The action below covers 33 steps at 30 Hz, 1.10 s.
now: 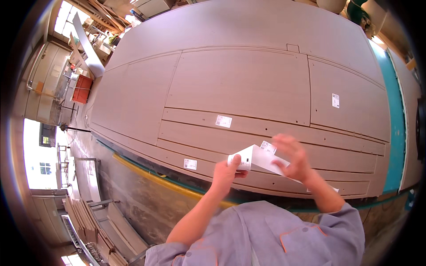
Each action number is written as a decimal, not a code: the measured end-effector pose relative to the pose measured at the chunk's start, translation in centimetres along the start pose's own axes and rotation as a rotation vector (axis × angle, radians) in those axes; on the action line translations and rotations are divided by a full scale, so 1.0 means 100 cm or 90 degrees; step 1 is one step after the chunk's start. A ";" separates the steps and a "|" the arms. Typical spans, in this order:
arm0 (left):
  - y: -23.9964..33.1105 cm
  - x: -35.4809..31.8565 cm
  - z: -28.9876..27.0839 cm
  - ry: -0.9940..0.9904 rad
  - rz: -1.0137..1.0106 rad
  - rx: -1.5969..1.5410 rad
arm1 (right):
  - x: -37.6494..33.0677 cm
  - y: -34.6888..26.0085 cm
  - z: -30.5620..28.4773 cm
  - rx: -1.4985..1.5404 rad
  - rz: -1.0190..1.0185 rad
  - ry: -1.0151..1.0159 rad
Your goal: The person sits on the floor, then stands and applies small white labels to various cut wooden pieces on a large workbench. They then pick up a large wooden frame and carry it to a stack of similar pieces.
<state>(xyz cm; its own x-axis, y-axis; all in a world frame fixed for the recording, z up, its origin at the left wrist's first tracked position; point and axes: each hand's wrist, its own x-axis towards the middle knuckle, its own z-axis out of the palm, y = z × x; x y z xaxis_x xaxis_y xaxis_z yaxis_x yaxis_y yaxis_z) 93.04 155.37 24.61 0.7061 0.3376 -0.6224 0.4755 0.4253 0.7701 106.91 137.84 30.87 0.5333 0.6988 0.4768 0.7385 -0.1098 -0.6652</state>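
Left hand (228, 172) pinched shut on white label strip (278, 166), thumb on top; strip folds and runs to 3–4 o'clock of that hand. Right hand (293, 160) blurred, fingers spread, over strip; can't tell if it grips anything. Flat grey-brown panels (239, 82) beneath. Labels on them: lower label (190, 164) 9 o'clock of left hand, middle label (223, 121) 12 o'clock, far label (336, 100) 1 o'clock of right hand. Red crate (82, 89) well apart, 10 o'clock.
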 end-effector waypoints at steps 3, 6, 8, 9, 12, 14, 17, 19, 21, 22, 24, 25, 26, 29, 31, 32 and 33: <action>0.013 -0.010 0.002 0.015 0.018 -0.025 | -0.004 -0.006 0.049 -0.033 -0.109 -0.036; 0.006 -0.013 -0.014 -0.032 -0.029 -0.038 | -0.003 0.001 0.066 -0.048 -0.152 -0.027; 0.000 -0.014 -0.019 -0.058 -0.012 -0.038 | -0.001 0.006 0.069 -0.003 -0.129 -0.033; 0.003 -0.018 -0.019 -0.073 -0.004 -0.021 | 0.000 0.010 0.070 0.038 -0.096 -0.046; 0.002 -0.019 -0.020 -0.089 -0.009 0.001 | 0.000 0.025 0.074 0.242 0.108 -0.130; 0.001 -0.018 -0.019 -0.080 -0.014 0.039 | 0.002 0.031 0.074 0.443 0.339 -0.209; 0.000 -0.016 -0.021 -0.102 -0.005 0.131 | 0.021 0.072 0.075 0.646 0.515 -0.218; -0.003 -0.017 -0.025 -0.109 0.010 0.218 | 0.060 0.100 0.071 0.570 0.550 0.057; -0.008 -0.021 -0.035 -0.116 0.032 0.325 | 0.098 0.147 0.057 0.169 0.363 0.245; -0.015 -0.023 -0.039 -0.129 0.022 0.292 | 0.110 0.170 0.052 -0.041 0.199 0.345; -0.029 -0.028 -0.052 -0.145 0.004 0.220 | 0.119 0.195 0.043 -0.276 0.126 0.273; -0.030 -0.032 -0.054 -0.161 0.003 0.138 | 0.115 0.201 0.045 -0.289 0.201 0.135; -0.031 -0.035 -0.059 -0.144 -0.009 0.122 | 0.108 0.204 0.051 -0.299 0.268 -0.005; -0.039 -0.048 -0.071 -0.092 -0.012 0.073 | 0.077 0.201 0.081 -0.380 0.191 -0.088; -0.035 -0.053 -0.074 -0.073 -0.047 0.048 | 0.072 0.205 0.089 -0.400 0.151 -0.098; -0.034 -0.059 -0.076 -0.068 -0.066 0.038 | 0.078 0.207 0.086 -0.392 0.177 -0.135; -0.045 -0.060 -0.080 -0.079 -0.015 0.045 | 0.081 0.205 0.085 -0.385 0.205 -0.172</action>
<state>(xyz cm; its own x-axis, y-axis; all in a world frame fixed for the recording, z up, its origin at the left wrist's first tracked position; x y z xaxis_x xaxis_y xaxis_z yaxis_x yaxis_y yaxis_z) 82.48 158.16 23.78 0.7514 0.2199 -0.6222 0.5255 0.3709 0.7657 122.87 147.26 16.16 0.6993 0.7076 0.1017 0.7030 -0.6549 -0.2773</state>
